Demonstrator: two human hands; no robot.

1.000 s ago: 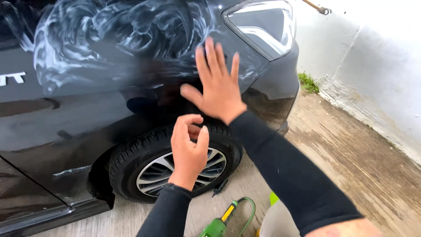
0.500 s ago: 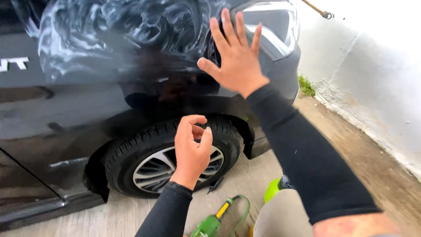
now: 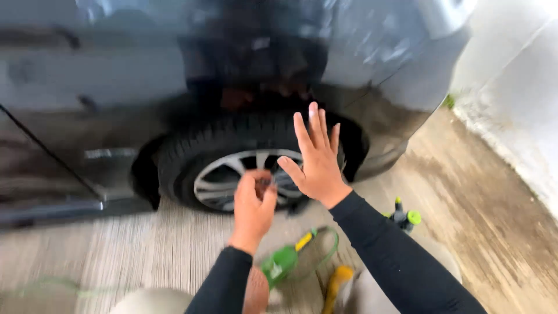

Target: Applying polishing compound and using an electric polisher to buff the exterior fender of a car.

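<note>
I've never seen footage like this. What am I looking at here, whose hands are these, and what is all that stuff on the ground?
The one view comes from a camera worn on a person's head, looking down at their own two hands. The right hand is spread open, palm forward, in front of the car wheel of a dark car. The left hand is curled, fingertips pinched together; whether it holds anything is too blurred to tell. On the concrete floor lie a green tool with a yellow neck and a small green-capped bottle. The picture is motion-blurred.
</note>
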